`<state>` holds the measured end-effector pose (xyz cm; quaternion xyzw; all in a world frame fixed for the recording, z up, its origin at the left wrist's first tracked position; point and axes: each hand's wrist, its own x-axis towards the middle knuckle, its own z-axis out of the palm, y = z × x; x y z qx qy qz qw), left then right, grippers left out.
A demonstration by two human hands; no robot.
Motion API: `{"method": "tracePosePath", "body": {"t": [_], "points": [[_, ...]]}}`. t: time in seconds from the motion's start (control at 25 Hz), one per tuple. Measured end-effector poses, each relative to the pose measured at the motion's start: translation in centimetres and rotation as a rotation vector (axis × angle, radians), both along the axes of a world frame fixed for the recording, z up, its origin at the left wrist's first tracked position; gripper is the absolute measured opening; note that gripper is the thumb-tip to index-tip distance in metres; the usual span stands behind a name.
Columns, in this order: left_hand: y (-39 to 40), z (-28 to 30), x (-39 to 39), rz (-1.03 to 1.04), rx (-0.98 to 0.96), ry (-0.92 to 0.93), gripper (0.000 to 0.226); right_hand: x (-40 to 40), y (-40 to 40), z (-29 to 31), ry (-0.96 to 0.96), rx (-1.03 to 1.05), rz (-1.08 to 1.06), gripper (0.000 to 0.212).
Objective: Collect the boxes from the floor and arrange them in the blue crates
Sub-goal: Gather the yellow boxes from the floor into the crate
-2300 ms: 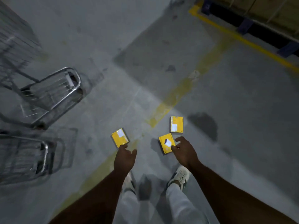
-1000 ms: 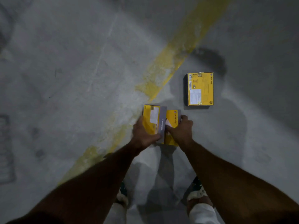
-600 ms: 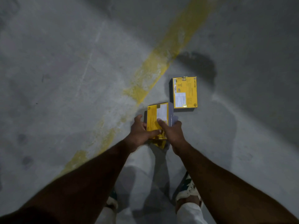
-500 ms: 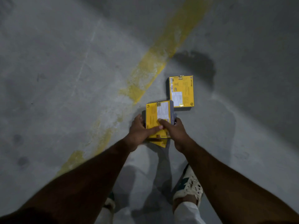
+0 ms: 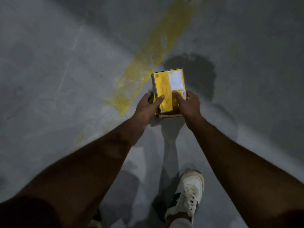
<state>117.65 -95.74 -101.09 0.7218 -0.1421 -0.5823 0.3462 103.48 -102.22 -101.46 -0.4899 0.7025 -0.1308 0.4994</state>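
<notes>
A stack of yellow boxes (image 5: 169, 86) with a white label on the top one sits between my two hands, just above the grey concrete floor. My left hand (image 5: 147, 108) grips the stack's left side with its thumb on the top face. My right hand (image 5: 190, 106) grips the right side, thumb also on top. A lower yellow box edge (image 5: 169, 115) shows under the top one. I cannot tell how many boxes the stack holds. No separate box lies on the floor and no blue crate is in view.
A worn yellow painted line (image 5: 144, 66) runs diagonally across the floor to the left of the boxes. A dark stain (image 5: 197, 71) lies just beyond them. My white shoe (image 5: 187, 195) stands at the lower right.
Both hands have carried the stacked boxes forward to where the lone third box lay. That box no longer shows apart from the stack.
</notes>
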Motion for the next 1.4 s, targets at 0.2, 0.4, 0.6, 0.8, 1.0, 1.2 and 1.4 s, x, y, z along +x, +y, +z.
{"method": "tracePosePath", "body": {"t": [0.2, 0.4, 0.6, 0.8, 1.0, 1.2, 1.4], "points": [[-0.5, -1.4, -1.3, -0.042, 0.181, 0.126, 0.041, -0.5, 0.8, -0.6, -0.232, 0.374, -0.188, 0.053], [4.0, 3.8, -2.0, -0.043, 0.301, 0.171, 0.025, -2.9, 6.9, 4.4, -0.267, 0.57, -0.257, 0.047], [5.4, 15.4, -3.6, -0.013, 0.245, 0.16, 0.057, -5.2, 9.1, 14.7, -0.43, 0.6, -0.332, 0.052], [0.2, 31.2, -5.3, -0.009, 0.007, 0.139, 0.084, -6.9, 3.0, 31.3, -0.54, 0.448, -0.407, 0.066], [-4.1, 48.5, -7.8, -0.228, -0.295, 0.108, 0.115, -10.0, 0.2, 48.8, -0.774, 0.307, -0.566, 0.059], [-1.4, 65.4, -10.7, -0.427, -0.344, 0.294, 0.084, -14.1, 6.7, 66.9, -0.85, 0.128, -0.616, 0.04], [4.5, 77.5, -15.7, -0.596, -0.432, 0.55, 0.088, -17.3, 17.2, 79.3, -1.025, -0.108, -0.76, 0.057]]}}
